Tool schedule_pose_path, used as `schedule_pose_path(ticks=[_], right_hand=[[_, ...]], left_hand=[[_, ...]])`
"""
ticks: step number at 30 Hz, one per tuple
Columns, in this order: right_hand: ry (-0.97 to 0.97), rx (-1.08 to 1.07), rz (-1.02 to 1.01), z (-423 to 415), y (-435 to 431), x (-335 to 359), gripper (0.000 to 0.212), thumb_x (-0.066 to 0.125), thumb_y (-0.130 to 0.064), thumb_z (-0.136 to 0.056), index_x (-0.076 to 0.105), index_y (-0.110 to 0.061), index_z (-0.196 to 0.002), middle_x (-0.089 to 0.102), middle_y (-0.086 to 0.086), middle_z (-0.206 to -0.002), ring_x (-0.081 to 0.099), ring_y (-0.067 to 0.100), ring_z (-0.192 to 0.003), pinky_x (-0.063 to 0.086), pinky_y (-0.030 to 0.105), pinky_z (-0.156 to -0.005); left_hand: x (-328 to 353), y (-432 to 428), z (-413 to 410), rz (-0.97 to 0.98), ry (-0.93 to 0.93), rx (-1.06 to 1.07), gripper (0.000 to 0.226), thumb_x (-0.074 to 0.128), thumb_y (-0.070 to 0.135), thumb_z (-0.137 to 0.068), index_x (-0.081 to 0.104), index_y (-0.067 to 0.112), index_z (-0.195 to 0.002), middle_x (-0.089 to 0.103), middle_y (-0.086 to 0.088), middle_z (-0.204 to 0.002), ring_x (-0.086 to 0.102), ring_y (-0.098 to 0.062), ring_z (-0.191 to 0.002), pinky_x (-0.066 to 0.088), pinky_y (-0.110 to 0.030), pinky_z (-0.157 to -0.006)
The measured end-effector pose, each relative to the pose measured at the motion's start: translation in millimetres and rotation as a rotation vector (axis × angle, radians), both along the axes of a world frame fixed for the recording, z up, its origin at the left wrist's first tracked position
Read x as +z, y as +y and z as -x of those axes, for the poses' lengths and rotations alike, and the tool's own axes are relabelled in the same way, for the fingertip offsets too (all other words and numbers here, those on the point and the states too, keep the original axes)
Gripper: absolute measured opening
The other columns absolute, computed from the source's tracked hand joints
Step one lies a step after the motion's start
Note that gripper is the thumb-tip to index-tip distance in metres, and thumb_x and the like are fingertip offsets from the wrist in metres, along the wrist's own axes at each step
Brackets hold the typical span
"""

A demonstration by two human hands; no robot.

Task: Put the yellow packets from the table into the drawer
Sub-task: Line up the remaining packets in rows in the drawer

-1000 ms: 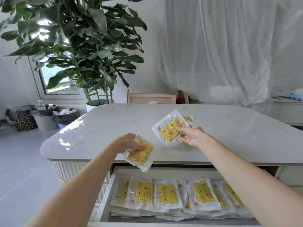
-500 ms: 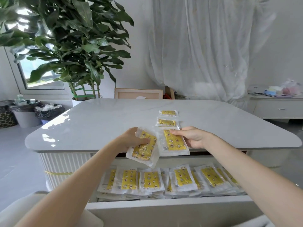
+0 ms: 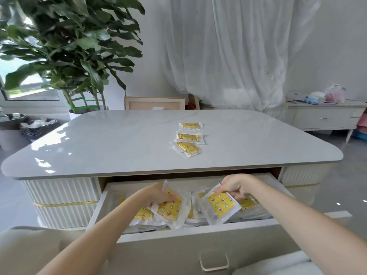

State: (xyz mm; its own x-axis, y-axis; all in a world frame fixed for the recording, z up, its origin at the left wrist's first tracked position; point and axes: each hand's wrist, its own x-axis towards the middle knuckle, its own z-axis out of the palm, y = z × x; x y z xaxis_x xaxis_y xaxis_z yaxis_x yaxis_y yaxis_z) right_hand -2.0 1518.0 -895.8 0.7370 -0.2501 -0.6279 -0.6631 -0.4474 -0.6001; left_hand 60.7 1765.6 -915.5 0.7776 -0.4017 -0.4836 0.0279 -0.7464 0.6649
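Glossy square packets [image 3: 220, 205], probably plastic, in drawer [image 3: 178, 234]

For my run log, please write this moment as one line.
left hand: holds left packet over open drawer | right hand: holds right packet over drawer | table: three packets | task: unfinished

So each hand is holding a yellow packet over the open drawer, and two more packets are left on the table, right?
Not quite: three packets are left on the table, not two: the far packet, middle packet and near packet, in the head view. The rest holds: left hand and right hand each hold one, the left packet and right packet, over the open drawer.
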Motion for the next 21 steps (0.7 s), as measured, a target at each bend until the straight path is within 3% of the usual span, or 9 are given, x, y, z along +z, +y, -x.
schedule_pose_path(ticks=[2,6,7,10,13,15,18,21], right_hand=[[-0.025,-0.072,-0.032,-7,2,-13,0.013,0.053,-0.019,-0.097,0.055,-0.005,-0.095,0.065,0.005,-0.080,0.062,0.014,-0.067,0.054,0.024,-0.069],[-0.225,-0.239,-0.155,-23,19,-39,0.035,0.053,-0.013,-0.096,0.042,0.001,-0.127,0.065,0.016,-0.101,0.067,0.027,-0.088,0.054,0.044,-0.087],[-0.271,-0.274,-0.181,-25,25,-44,0.040,0.053,-0.013,-0.096,0.039,0.001,-0.131,0.063,0.017,-0.106,0.066,0.029,-0.093,0.054,0.044,-0.087],[-0.332,-0.327,-0.232,-30,37,-51,0.041,0.054,-0.011,-0.096,0.041,0.003,-0.132,0.061,0.015,-0.103,0.062,0.021,-0.077,0.053,0.036,-0.069],[-0.339,-0.302,-0.173,-33,40,-54,0.046,0.061,-0.007,-0.091,0.043,0.002,-0.132,0.056,0.018,-0.123,0.059,0.023,-0.101,0.051,0.031,-0.084],[-0.373,-0.229,0.048,-32,41,-52,0.042,0.061,-0.008,-0.090,0.047,-0.001,-0.129,0.054,0.014,-0.127,0.055,0.025,-0.114,0.047,0.028,-0.092],[-0.465,-0.114,0.234,-26,47,-42,0.030,0.057,-0.014,-0.092,0.058,-0.007,-0.122,0.061,0.007,-0.121,0.061,0.021,-0.103,0.048,0.024,-0.083],[-0.378,-0.084,0.047,-19,59,-40,0.035,0.056,-0.022,-0.095,0.054,-0.001,-0.122,0.059,0.010,-0.122,0.066,0.019,-0.085,0.056,0.026,-0.076]], left_hand=[[-10,2,-7,0.036,0.031,0.047,0.043,0.065,0.039,-0.086,0.052,0.018,-0.121,0.067,-0.005,-0.116,0.065,-0.025,-0.107,0.052,-0.039,-0.094],[-22,9,-18,0.157,0.094,0.129,0.039,0.066,0.040,-0.085,0.060,0.018,-0.117,0.069,-0.010,-0.113,0.066,-0.029,-0.105,0.051,-0.049,-0.094],[-24,10,-20,0.182,0.101,0.164,0.039,0.066,0.040,-0.085,0.061,0.017,-0.116,0.068,-0.011,-0.115,0.065,-0.029,-0.105,0.051,-0.047,-0.094],[-28,14,-25,0.236,0.136,0.218,0.038,0.066,0.040,-0.085,0.061,0.014,-0.113,0.068,-0.012,-0.115,0.065,-0.027,-0.099,0.054,-0.038,-0.084],[-31,16,-29,0.289,0.205,0.251,0.043,0.071,0.037,-0.082,0.061,0.012,-0.116,0.068,-0.011,-0.113,0.065,-0.025,-0.095,0.054,-0.038,-0.087],[-30,15,-28,0.329,0.259,0.269,0.041,0.071,0.032,-0.083,0.061,0.010,-0.116,0.070,-0.008,-0.101,0.067,-0.022,-0.084,0.057,-0.036,-0.080],[-27,8,-25,0.377,0.350,0.285,0.027,0.065,0.024,-0.088,0.062,0.007,-0.109,0.071,-0.004,-0.088,0.068,-0.015,-0.067,0.058,-0.030,-0.069],[-21,4,-20,0.431,0.410,0.307,0.030,0.064,0.023,-0.089,0.062,0.006,-0.113,0.072,-0.008,-0.102,0.069,-0.021,-0.086,0.054,-0.037,-0.089]])
